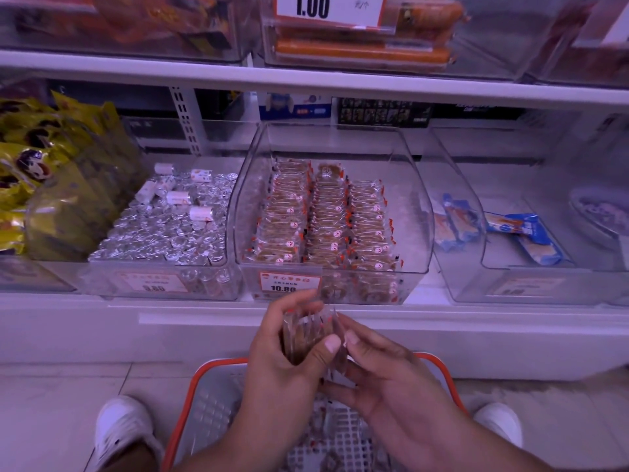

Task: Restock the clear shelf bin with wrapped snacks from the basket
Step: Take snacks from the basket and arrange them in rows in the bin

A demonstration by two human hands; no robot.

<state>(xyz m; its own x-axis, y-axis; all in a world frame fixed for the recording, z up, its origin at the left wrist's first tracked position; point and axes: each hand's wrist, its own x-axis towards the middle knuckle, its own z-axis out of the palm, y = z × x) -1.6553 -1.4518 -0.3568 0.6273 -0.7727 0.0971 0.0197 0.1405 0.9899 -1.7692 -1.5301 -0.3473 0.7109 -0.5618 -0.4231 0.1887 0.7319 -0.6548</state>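
A clear shelf bin (pixel 417 212) stands in the middle of the lower shelf, holding three rows of brown wrapped snacks (pixel 323 223) set on edge. Below it, over the basket (pixel 207 400) with an orange rim on the floor, my left hand (pixel 279 356) grips a small stack of the same wrapped snacks (pixel 306 335). My right hand (pixel 384 373) pinches the stack's right side with thumb and fingers. A few loose snacks (pixel 326 413) lie in the basket under my hands.
A bin of silver foil sweets (pixel 163 229) sits to the left, yellow bags (pixel 30 172) beyond it. A clear bin with blue packets (pixel 524 233) is to the right. An upper shelf (pixel 306 80) overhangs. My white shoes (pixel 119 427) flank the basket.
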